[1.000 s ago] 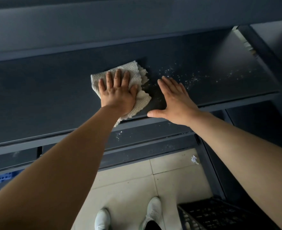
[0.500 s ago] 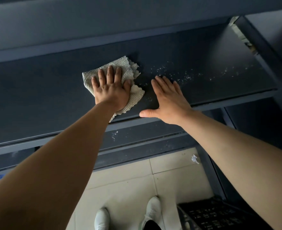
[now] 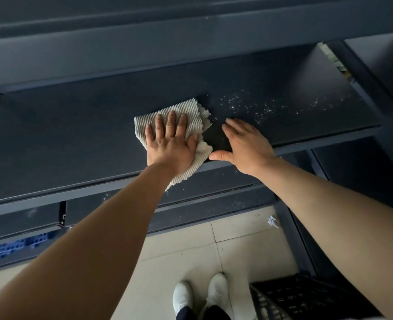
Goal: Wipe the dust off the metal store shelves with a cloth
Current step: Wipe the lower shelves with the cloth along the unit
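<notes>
A dark blue-grey metal shelf (image 3: 75,139) spans the view in front of me. On it lies a ribbed beige cloth (image 3: 186,112), and my left hand (image 3: 170,144) presses flat on the cloth with fingers spread; the cloth's lower corner hangs over the shelf's front edge. My right hand (image 3: 246,144) rests flat and empty on the shelf just right of the cloth, thumb pointing left at the front edge. White dust specks (image 3: 255,107) are scattered over the shelf to the right of both hands.
Another shelf (image 3: 144,42) runs above and a lower shelf (image 3: 214,192) below, also speckled. A dark upright (image 3: 375,88) bounds the shelf at right. On the tiled floor (image 3: 237,255) stand my white shoes (image 3: 200,294), a black crate (image 3: 306,299) and a blue crate (image 3: 13,245).
My left hand slid the cloth left and then back to the right across the shelf. The right hand has kept its place flat beside it.
</notes>
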A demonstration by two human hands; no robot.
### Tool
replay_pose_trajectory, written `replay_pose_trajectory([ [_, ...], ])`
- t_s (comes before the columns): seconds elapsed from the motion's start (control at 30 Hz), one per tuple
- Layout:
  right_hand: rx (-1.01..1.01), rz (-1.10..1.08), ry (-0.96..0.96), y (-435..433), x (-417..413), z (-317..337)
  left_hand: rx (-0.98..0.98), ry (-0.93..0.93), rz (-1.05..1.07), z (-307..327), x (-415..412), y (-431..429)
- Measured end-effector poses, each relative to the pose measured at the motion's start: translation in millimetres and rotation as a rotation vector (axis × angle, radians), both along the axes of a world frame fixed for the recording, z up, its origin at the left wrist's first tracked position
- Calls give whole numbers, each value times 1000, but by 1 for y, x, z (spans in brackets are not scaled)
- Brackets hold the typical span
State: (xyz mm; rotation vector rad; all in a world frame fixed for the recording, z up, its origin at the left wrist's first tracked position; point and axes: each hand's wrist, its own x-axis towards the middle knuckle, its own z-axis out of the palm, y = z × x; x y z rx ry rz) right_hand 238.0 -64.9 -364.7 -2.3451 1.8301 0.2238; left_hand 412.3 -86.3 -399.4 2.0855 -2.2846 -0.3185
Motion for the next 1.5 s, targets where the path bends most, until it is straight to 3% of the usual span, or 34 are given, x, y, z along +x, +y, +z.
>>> replay_pose_trajectory([
  [0.27, 28, -30, -91, -7, -4, 4, 0, -20, -19, -2, 2, -6],
  [0.37, -46, -65, -167, -17, -11, 12, 25, -32, -14, -1, -1, -23],
  [0.5, -142, -46, -109, -31, -22, 11, 30, -45, -3, 0, -16, -53],
  [0.73, -145, -63, -104, -45, -67, 4, 28, -41, -41, 1, -80, -80],
  [1.03, -226, -174, -139, -38, -130, 1, 69, -24, -275, 9, -172, -73],
  [1.27, -207, -174, -157, -32, -126, -1, 49, -19, -318, 9, -147, -60],
  [1.5, -173, -134, -155, -25, -95, -1, 25, -24, -190, 4, -89, -39],
])
